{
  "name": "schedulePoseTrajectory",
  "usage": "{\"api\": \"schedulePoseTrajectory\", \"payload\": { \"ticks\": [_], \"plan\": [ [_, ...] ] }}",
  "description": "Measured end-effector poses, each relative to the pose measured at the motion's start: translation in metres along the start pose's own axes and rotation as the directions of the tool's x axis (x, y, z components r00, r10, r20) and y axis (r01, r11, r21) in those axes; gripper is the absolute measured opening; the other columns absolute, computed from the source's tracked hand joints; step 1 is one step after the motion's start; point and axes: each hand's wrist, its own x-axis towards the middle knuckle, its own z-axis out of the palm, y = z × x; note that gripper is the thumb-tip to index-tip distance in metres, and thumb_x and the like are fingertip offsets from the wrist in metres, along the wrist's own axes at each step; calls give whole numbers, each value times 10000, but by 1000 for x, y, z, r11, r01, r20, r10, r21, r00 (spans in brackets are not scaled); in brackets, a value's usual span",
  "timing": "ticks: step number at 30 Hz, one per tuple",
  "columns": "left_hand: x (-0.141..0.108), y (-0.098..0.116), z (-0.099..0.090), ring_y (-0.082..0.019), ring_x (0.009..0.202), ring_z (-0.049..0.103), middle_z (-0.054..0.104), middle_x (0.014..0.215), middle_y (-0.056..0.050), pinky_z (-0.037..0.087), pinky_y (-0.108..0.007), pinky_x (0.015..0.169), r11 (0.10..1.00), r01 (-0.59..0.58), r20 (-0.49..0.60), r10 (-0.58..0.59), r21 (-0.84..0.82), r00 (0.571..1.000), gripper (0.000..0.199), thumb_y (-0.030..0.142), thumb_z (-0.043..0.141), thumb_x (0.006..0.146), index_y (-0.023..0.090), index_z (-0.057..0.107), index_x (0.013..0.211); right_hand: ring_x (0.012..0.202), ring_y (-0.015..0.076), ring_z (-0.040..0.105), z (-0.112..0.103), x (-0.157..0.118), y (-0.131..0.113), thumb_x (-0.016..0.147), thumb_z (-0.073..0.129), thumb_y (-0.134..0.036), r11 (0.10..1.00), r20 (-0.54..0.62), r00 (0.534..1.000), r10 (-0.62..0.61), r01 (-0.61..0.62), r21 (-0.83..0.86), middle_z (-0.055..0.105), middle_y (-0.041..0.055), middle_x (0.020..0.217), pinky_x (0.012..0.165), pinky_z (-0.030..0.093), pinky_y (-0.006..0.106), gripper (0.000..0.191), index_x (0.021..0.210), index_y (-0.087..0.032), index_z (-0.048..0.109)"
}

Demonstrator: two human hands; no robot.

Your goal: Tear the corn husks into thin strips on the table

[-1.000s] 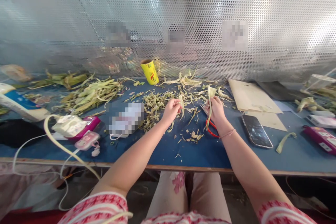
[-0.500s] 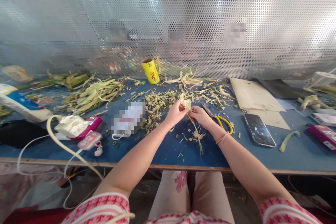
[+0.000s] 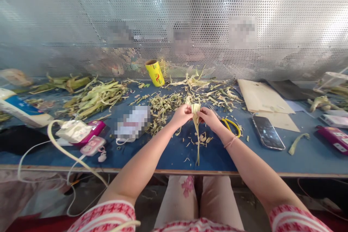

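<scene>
Between both hands hangs a pale yellow-green plant stalk [image 3: 197, 125], its wide, flat top held up and its thin tail pointing down toward the table's front edge. My left hand [image 3: 182, 115] pinches the left side of the wide part with closed fingers. My right hand [image 3: 208, 117] grips the opposite side, also closed. Cut shreds [image 3: 165, 105] of the same plant lie in a heap beyond and left of my hands. Scissors with yellow handles [image 3: 232, 126] rest by my right wrist, their blades mostly hidden behind it.
A pile of long stalks [image 3: 99, 98] lies at left. Behind stands a yellow cardboard tube [image 3: 155, 73] before a perforated metal screen [image 3: 168, 18]. A phone [image 3: 268, 133] and brown card sheets [image 3: 262, 96] lie at right. Cables, a purple power bank [image 3: 95, 130] and a bottle [image 3: 24, 108] occupy the left.
The stalk's tail has swung left and now hangs nearly straight down. Its wide part faces me more, with a hand on each side. My right hand covers more of the scissor blades.
</scene>
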Motion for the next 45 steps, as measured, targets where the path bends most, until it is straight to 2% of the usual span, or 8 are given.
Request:
{"api": "schedulePoseTrajectory", "payload": {
  "ticks": [5, 9, 12, 17, 24, 32, 40, 45],
  "plan": [
    [0, 0, 2, -117, 557, 592, 598, 608, 27, 475, -245, 611, 997, 29, 41, -26, -74, 999, 135, 39, 561, 703, 156, 543, 768, 455, 93, 480, 0, 1, -1, 726, 640, -423, 997, -10, 1000, -15, 15, 70, 544, -59, 537, 484, 389, 241, 255, 740, -209, 503],
    [1, -2, 1, -122, 546, 591, 617, 633, 16, 487, -255, 595, 994, 52, 24, -50, -98, 998, 32, 151, 573, 789, 163, 544, 781, 488, 103, 513, 2, 0, 1, 710, 652, -425, 997, 20, 998, -61, 61, 37, 560, -53, 567, 501, 423, 248, 263, 737, -213, 498],
    [0, -4, 1, -119, 529, 569, 604, 619, 19, 468, -243, 553, 998, 51, 6, -51, -42, 999, 117, 236, 627, 792, 168, 541, 749, 501, 109, 534, 3, 1, 4, 719, 637, -419, 997, 48, 996, -72, 72, -3, 569, -45, 577, 507, 445, 253, 251, 718, -211, 496],
    [0, -6, 0, -126, 593, 574, 620, 648, 12, 428, -219, 547, 1000, -13, 20, 13, 0, 1000, 226, 318, 737, 704, 162, 576, 732, 492, 124, 557, 3, 1, 5, 732, 632, -378, 994, 64, 994, -87, 91, -65, 558, -43, 540, 516, 478, 268, 236, 659, -217, 476],
    [2, -8, -3, -134, 628, 587, 620, 646, 5, 425, -223, 592, 996, -80, 28, 79, 39, 996, 161, 280, 688, 734, 155, 587, 730, 472, 122, 547, 4, 0, 1, 796, 563, -389, 997, 33, 999, -41, 43, -62, 543, -38, 493, 517, 469, 260, 276, 607, -216, 461],
    [0, -4, 0, -139, 607, 597, 650, 701, -12, 492, -249, 546, 986, 69, -10, -72, -151, 997, 223, 303, 743, 687, 152, 606, 776, 452, 112, 497, 2, 3, 2, 757, 588, -450, 996, 0, 998, -68, 68, -53, 516, -36, 484, 491, 419, 253, 329, 564, -214, 467],
    [3, -7, -1, -121, 595, 594, 636, 672, 6, 492, -224, 517, 975, 92, -74, -109, -203, 991, 131, 248, 681, 745, 155, 589, 734, 440, 112, 495, 0, 4, 3, 738, 597, -426, 996, -31, 998, -53, 50, -76, 524, -28, 504, 478, 415, 259, 311, 546, -211, 480],
    [1, -2, 0, -101, 561, 562, 578, 607, 31, 496, -219, 527, 968, 93, -73, -112, -234, 991, 172, 269, 671, 764, 155, 566, 689, 435, 107, 493, -2, 3, 1, 738, 579, -387, 994, -49, 997, -52, 47, -98, 505, -36, 474, 476, 407, 248, 296, 526, -208, 475]
  ]
}}
